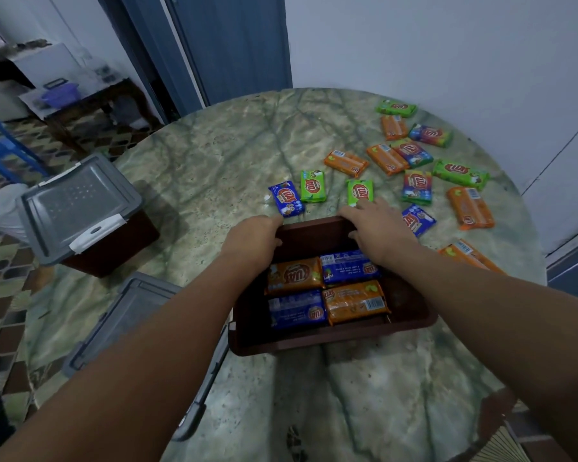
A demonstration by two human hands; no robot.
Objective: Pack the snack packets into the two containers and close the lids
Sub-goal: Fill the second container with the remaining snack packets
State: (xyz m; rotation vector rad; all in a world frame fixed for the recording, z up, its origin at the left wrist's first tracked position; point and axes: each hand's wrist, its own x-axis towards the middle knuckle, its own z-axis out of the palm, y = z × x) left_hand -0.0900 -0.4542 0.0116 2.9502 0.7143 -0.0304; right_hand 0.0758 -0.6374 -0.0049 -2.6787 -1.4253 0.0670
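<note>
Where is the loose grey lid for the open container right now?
In the head view the grey lid lies flat on the table, left of the open brown container, partly hidden under the left forearm.

2 bare forearms, left hand and right hand, no visible sleeves or jewellery

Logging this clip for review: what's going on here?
A person is packing snack packets at a marble table. Both hands grip the far rim of an open brown container, left hand and right hand. Four packets lie inside. Many more packets are scattered beyond it. A second container sits at the left with its grey lid on; a loose grey lid lies beside the open one.
</note>
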